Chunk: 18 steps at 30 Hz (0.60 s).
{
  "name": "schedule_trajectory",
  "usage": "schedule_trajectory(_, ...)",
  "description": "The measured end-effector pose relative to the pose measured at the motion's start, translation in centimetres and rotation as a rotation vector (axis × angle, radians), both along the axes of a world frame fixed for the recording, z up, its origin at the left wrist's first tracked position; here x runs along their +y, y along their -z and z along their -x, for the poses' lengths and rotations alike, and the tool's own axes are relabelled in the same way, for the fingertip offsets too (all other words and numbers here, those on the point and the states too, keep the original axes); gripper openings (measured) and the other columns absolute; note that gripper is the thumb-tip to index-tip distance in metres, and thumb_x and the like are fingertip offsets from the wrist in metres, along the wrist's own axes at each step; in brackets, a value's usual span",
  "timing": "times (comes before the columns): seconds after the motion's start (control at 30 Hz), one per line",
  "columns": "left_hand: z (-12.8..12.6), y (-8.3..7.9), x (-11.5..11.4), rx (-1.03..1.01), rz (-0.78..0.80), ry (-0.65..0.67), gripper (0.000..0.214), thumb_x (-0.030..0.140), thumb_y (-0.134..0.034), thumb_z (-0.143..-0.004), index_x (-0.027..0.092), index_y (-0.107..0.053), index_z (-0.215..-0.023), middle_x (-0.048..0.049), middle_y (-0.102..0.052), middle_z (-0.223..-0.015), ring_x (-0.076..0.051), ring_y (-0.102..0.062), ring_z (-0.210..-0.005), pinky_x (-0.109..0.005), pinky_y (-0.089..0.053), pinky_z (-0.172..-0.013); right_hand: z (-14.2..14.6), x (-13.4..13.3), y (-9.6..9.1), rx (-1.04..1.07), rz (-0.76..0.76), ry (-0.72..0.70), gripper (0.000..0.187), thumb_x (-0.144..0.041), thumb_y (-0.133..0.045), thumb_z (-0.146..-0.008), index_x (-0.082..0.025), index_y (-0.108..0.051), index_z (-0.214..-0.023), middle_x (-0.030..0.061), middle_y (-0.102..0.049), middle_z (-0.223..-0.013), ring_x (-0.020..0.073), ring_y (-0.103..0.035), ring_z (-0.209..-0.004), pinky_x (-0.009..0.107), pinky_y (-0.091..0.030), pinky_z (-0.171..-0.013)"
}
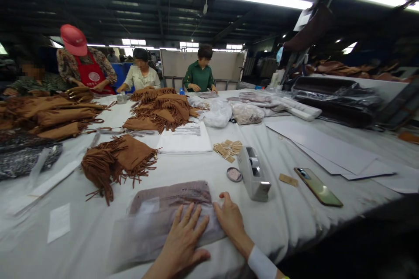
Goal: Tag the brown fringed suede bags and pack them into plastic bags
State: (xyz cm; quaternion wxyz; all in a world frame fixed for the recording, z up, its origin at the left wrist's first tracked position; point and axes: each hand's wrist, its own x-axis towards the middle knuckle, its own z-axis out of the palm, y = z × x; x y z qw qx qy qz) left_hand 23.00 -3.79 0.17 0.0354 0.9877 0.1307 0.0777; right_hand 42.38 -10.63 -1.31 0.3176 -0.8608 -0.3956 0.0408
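Left hand (183, 236) is spread flat on the plastic-wrapped package (152, 216), grip released, apparently so the film is kept smooth. Package is laid on the table (263, 229), nearest the camera in the head view. Right hand (231, 222) is set at its right edge, probably to steady it; whether that edge is pinched cannot be told. Tape dispenser (253, 176) is stood beyond, seemingly for easy reach; fringed brown item (131, 157) is left aside, upper left of package.
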Motion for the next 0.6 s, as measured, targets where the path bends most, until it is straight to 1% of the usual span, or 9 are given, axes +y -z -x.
schedule_trajectory(0.1, 0.1, 0.3, 0.0, 0.013, 0.049, -0.011, 0.083, 0.076, -0.037, -0.079, 0.036, -0.014, -0.147, -0.0106, -0.026, -0.154, -0.037, -0.023, -0.139, -0.063, -0.019, -0.108, -1.2, -0.7, -0.6, -0.025, -0.014, 0.025, 0.016, -0.026, -0.059, -0.077, -0.020, -0.060, -0.091, -0.0027, -0.057, -0.051, 0.0172, -0.056, -0.050, 0.025, -0.031, -0.052)
schedule_trajectory(0.17, 0.1, 0.6, 0.0, 0.009, 0.062, -0.017, 0.082, 0.074, -0.041, -0.079, 0.038, -0.013, -0.147, -0.0099, -0.025, -0.154, -0.038, -0.023, -0.139, -0.063, -0.019, -0.108, -2.8, -2.0, -1.8, -0.057, -0.055, 0.043, 0.013, -0.029, -0.058, -0.078, -0.021, -0.063, -0.087, -0.0011, -0.060, -0.055, 0.0170, -0.057, -0.053, 0.026, -0.034, -0.054)
schedule_trajectory(0.2, 0.1, 0.8, -0.1, 0.007, 0.068, -0.021, 0.081, 0.073, -0.043, -0.079, 0.039, -0.013, -0.146, -0.0096, -0.025, -0.154, -0.038, -0.023, -0.139, -0.064, -0.019, -0.108, -4.0, -2.9, -2.7, -0.082, -0.087, 0.065, 0.015, -0.033, -0.055, -0.081, -0.021, -0.064, -0.086, 0.0011, -0.064, -0.061, 0.0176, -0.059, -0.057, 0.027, -0.037, -0.058)
schedule_trajectory(0.3, 0.1, 1.4, -0.2, -0.001, 0.086, -0.026, 0.079, 0.069, -0.046, -0.080, 0.041, -0.012, -0.146, -0.0085, -0.024, -0.154, -0.038, -0.023, -0.139, -0.064, -0.019, -0.108, -8.7, -5.9, -6.0, -0.181, -0.207, 0.209, 0.037, -0.044, -0.040, -0.089, -0.017, -0.065, -0.095, 0.0129, -0.069, -0.093, 0.0240, -0.061, -0.088, 0.033, -0.041, -0.075)
schedule_trajectory(0.37, 0.1, 1.7, -0.2, -0.010, 0.090, -0.028, 0.076, 0.066, -0.047, -0.082, 0.042, -0.012, -0.145, -0.0072, -0.023, -0.155, -0.037, -0.022, -0.140, -0.063, -0.018, -0.109, -12.0, -7.4, -8.1, -0.219, -0.251, 0.306, 0.049, -0.050, -0.034, -0.089, -0.013, -0.066, -0.097, 0.0185, -0.066, -0.103, 0.0286, -0.055, -0.102, 0.037, -0.041, -0.080)
schedule_trajectory(0.4, 0.1, 1.9, -0.2, -0.013, 0.091, -0.031, 0.075, 0.065, -0.047, -0.083, 0.043, -0.012, -0.145, -0.0066, -0.023, -0.155, -0.037, -0.022, -0.140, -0.063, -0.018, -0.109, -13.4, -7.8, -8.8, -0.212, -0.248, 0.327, 0.052, -0.053, -0.035, -0.087, -0.012, -0.067, -0.092, 0.0188, -0.067, -0.098, 0.0297, -0.056, -0.100, 0.037, -0.041, -0.078)
schedule_trajectory(0.47, 0.0, 2.0, -0.2, -0.005, 0.098, -0.034, 0.073, 0.062, -0.047, -0.084, 0.043, -0.012, -0.145, -0.0064, -0.024, -0.154, -0.037, -0.023, -0.139, -0.064, -0.019, -0.108, -15.5, -7.9, -9.4, -0.146, -0.207, 0.313, 0.052, -0.057, -0.042, -0.082, -0.014, -0.069, -0.071, 0.0144, -0.069, -0.074, 0.0276, -0.060, -0.082, 0.034, -0.042, -0.068)
schedule_trajectory(0.53, -0.1, 2.2, -0.1, 0.017, 0.108, -0.030, 0.072, 0.064, -0.045, -0.084, 0.043, -0.013, -0.145, -0.0077, -0.026, -0.153, -0.038, -0.026, -0.138, -0.065, -0.021, -0.106, -16.4, -7.2, -9.2, -0.055, -0.162, 0.270, 0.050, -0.058, -0.048, -0.077, -0.017, -0.066, -0.056, 0.0084, -0.064, -0.054, 0.0229, -0.060, -0.062, 0.030, -0.041, -0.057)
schedule_trajectory(0.6, -0.2, 2.3, 0.1, 0.026, 0.105, -0.026, 0.070, 0.065, -0.044, -0.084, 0.043, -0.015, -0.144, -0.0087, -0.028, -0.152, -0.039, -0.028, -0.137, -0.065, -0.023, -0.105, -16.4, -6.3, -8.7, 0.014, -0.148, 0.245, 0.046, -0.055, -0.050, -0.074, -0.017, -0.066, -0.053, 0.0057, -0.064, -0.051, 0.0202, -0.060, -0.055, 0.028, -0.039, -0.052)
